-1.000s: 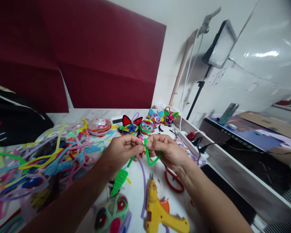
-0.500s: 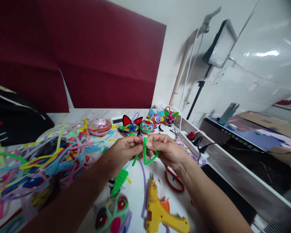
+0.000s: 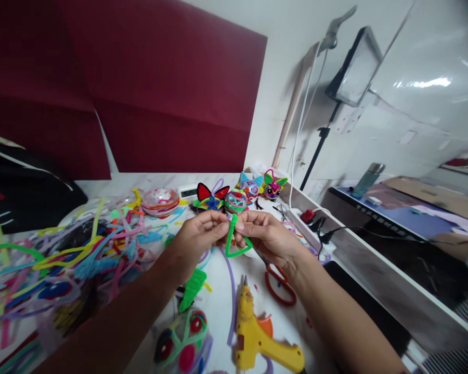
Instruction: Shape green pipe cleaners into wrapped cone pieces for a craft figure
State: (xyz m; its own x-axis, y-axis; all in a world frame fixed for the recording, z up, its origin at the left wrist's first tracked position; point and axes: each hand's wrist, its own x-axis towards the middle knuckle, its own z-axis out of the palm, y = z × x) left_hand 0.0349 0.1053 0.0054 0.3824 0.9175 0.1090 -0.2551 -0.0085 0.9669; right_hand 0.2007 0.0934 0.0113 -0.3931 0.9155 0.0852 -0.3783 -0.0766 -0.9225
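Between my two hands is a green pipe cleaner (image 3: 238, 254), bent into a small triangle, held above the table. My left hand (image 3: 203, 234) pinches it near the upper corner with thumb and forefinger. My right hand (image 3: 263, 231) grips the same corner and the right side; part of the pipe cleaner is hidden behind its fingers. Below the hands lie a yellow glue gun (image 3: 253, 332), red-handled scissors (image 3: 281, 288) and a lilac pipe cleaner (image 3: 231, 296). A green leaf-like pipe-cleaner piece (image 3: 193, 288) rests under my left wrist.
Loose coloured pipe cleaners (image 3: 89, 259) heap up at the left. Decorated ornaments with ears (image 3: 211, 200) stand at the back. A face-like pipe-cleaner piece (image 3: 185, 343) lies in front. A power strip (image 3: 310, 223) sits by the right-hand board. Another person's arm (image 3: 452, 246) shows at far right.
The green pipe cleaner has turned and closed from an open zigzag with a loose end hanging left into a triangle. My hands have shifted slightly upward.
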